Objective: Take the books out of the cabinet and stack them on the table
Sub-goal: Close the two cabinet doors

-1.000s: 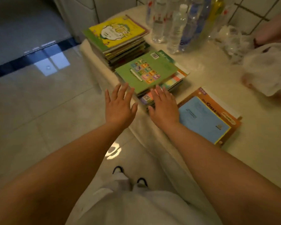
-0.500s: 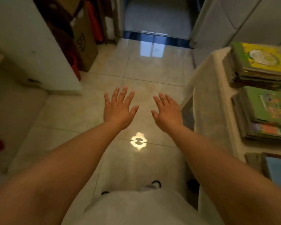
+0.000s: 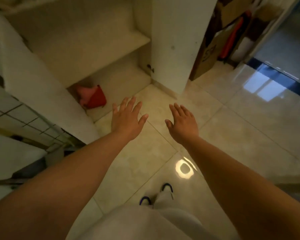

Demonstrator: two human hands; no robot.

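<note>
In the head view, the person holds both arms stretched forward above the tiled floor (image 3: pixel 232 129). The left hand (image 3: pixel 126 118) has its fingers straight and spread, palm down, and grasps nothing; it is near the bottom corner of the white cabinet (image 3: pixel 87 54). The right hand (image 3: pixel 183 122) is also released, with relaxed fingers, and it holds nothing over the floor. The two hands are apart from each other. The cabinet stands open, with its door (image 3: pixel 173 42) turned outward on the right. I see no books on the visible shelves; only a red object (image 3: pixel 93 97) lies in the lowest compartment, near the left hand. A cardboard box (image 3: pixel 208 54) stands behind the door. Two shoes (image 3: pixel 167 187) show at the bottom.
</note>
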